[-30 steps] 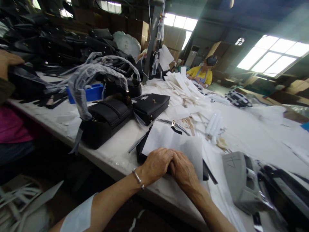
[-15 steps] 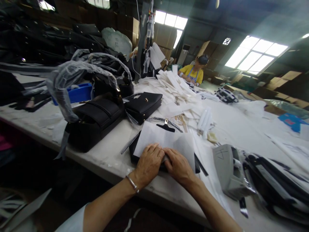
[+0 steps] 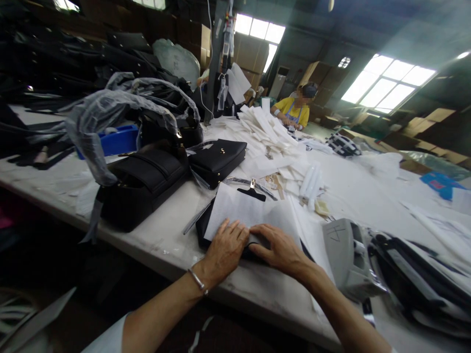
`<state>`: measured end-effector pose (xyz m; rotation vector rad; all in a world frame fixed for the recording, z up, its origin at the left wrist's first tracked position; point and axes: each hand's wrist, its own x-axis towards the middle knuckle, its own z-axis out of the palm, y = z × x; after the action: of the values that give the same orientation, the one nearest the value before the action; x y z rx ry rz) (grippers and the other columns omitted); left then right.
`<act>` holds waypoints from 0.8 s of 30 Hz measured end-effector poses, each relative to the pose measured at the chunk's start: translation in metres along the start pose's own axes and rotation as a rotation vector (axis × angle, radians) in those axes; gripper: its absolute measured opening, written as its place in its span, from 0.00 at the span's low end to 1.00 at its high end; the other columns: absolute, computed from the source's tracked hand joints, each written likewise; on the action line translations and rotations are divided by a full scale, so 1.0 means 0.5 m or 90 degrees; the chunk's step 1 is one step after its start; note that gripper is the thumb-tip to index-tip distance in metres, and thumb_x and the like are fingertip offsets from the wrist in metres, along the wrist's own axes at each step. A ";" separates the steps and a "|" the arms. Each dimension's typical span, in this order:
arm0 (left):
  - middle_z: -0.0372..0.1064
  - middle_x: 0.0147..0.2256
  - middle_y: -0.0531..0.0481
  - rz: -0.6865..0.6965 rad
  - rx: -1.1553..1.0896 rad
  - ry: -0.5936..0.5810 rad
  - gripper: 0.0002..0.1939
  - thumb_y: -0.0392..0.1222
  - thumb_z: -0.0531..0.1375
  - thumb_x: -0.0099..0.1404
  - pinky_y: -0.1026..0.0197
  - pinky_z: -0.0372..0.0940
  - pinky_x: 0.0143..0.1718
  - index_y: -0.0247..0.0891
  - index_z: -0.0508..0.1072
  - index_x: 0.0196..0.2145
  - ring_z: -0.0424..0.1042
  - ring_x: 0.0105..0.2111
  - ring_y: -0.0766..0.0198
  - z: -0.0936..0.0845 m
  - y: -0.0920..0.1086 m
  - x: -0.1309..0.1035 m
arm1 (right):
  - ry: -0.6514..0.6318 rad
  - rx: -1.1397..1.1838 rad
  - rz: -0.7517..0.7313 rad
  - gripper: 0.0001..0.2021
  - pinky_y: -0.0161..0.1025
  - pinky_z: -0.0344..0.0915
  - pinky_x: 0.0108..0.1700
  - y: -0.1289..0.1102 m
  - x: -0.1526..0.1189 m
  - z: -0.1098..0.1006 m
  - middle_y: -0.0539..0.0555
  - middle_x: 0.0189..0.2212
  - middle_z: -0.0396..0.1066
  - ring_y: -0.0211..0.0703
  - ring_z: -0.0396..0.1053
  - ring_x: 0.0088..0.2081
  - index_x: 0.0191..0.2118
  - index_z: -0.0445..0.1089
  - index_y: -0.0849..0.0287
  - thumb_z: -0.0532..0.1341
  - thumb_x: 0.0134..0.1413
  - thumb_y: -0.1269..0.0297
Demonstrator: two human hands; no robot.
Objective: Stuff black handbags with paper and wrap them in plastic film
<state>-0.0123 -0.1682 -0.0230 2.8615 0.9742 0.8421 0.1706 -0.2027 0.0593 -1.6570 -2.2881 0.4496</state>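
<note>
A black handbag lies on its side at the table's front edge, with a white sheet of wrapping material spread over it. Beyond the sheet, its black flap with a gold clasp shows. My left hand, a silver bracelet at the wrist, rests with fingers stretched out flat on the sheet and the bag's near edge. Beside it, my right hand touches the sheet's near edge, thumb and fingers apart. Part of the bag is hidden under the sheet and my hands.
To the left stand a larger black bag with wrapped handles and a smaller black bag. White strips are heaped behind. A grey tape dispenser and wrapped dark items lie right. A person in yellow works at the back.
My right hand has opened, its thumb spreading away from the fingers at the sheet's near edge. My left hand stays nearly in place, its fingers slightly more spread.
</note>
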 end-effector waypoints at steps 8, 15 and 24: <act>0.69 0.52 0.44 -0.011 -0.028 -0.010 0.19 0.30 0.49 0.70 0.45 0.53 0.63 0.36 0.61 0.58 0.65 0.57 0.55 -0.003 0.000 0.002 | 0.049 0.063 0.078 0.18 0.38 0.67 0.40 0.023 0.015 -0.017 0.50 0.30 0.75 0.42 0.72 0.33 0.33 0.75 0.55 0.51 0.67 0.57; 0.67 0.55 0.44 0.003 -0.021 -0.046 0.26 0.30 0.50 0.69 0.43 0.51 0.64 0.38 0.57 0.63 0.63 0.59 0.55 -0.011 -0.001 -0.001 | -0.013 -0.025 0.033 0.10 0.41 0.64 0.48 0.021 0.015 0.001 0.51 0.36 0.75 0.44 0.72 0.41 0.38 0.75 0.53 0.56 0.63 0.63; 0.68 0.53 0.44 0.007 -0.023 -0.048 0.23 0.31 0.51 0.68 0.43 0.51 0.63 0.39 0.61 0.60 0.64 0.58 0.53 -0.013 -0.002 0.004 | -0.028 -0.185 0.061 0.11 0.56 0.52 0.62 0.058 0.035 -0.010 0.57 0.44 0.76 0.50 0.71 0.48 0.44 0.74 0.57 0.57 0.63 0.61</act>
<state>-0.0148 -0.1673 -0.0169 2.8483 0.9257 0.7384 0.1924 -0.1773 0.0530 -1.9147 -2.4062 0.1784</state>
